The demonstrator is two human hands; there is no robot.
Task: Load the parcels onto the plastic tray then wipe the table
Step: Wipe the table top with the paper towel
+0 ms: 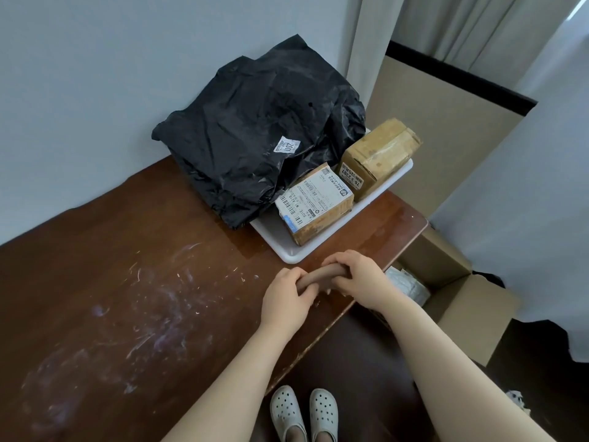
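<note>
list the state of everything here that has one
left hand, grips the tan roll's left end
right hand, grips its right end
tan roll, rolled up, held over the table edge
plastic tray, loaded, on the table
black bag parcel, on the tray, overhanging it
labelled box, in the tray, tilted
taped box, in the tray, tilted
table, smeared white, unwiped
floor carton, flaps open

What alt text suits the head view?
The left hand and right hand grip a rolled beige cloth above a smeared dark wooden table; behind, a white plastic tray holds a black plastic bag and two cardboard boxes.
</note>
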